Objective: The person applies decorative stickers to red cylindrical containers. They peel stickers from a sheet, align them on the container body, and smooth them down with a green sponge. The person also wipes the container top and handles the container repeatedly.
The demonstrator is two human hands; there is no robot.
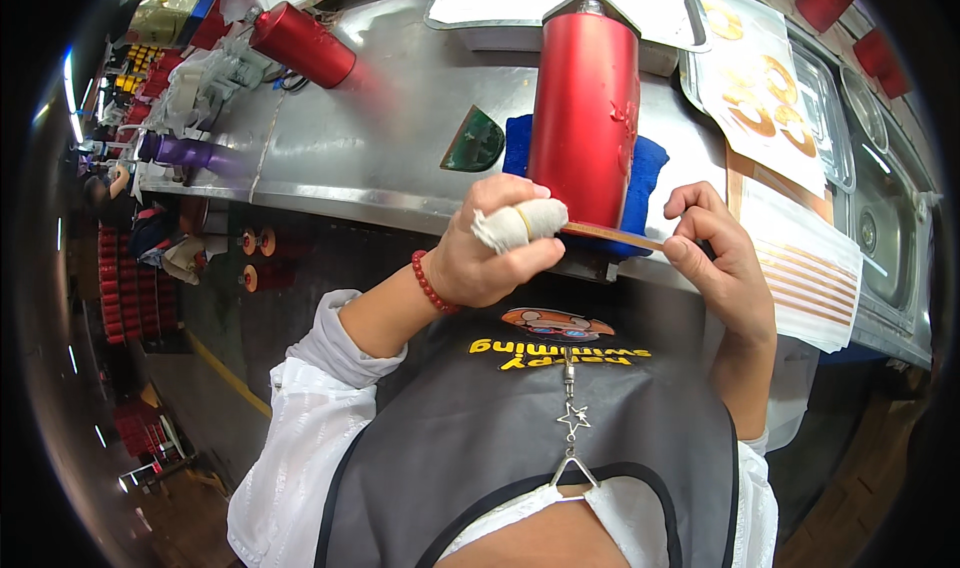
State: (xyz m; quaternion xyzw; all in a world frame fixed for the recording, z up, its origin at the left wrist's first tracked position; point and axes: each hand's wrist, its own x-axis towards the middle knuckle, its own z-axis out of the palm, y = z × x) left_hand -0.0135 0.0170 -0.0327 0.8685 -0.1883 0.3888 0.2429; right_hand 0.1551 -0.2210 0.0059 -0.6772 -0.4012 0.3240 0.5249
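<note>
A glossy red metal cylinder (585, 118) lies on a folded blue cloth (648, 173), its near end toward me. A thin gold-coloured strip (615, 236) runs along that near end. My right hand (720, 258) pinches the strip's right end between thumb and finger, the other fingers curled. My left hand (475, 248), with a red bead bracelet at the wrist, closes around a white cloth wad (520, 226) bound with a yellow band. The wad's tip meets the strip's left end at the cylinder's edge. Whether a finger is inside the wad, I cannot tell.
A dark green scraper-like piece (474, 141) lies on the metal table (390, 158) left of the cylinder. Another red cylinder (302, 45) lies farther left, near a purple bottle (180, 152). On the right are sheets with gold strips (808, 286) and gold numerals (765, 103), beside a sink (880, 228).
</note>
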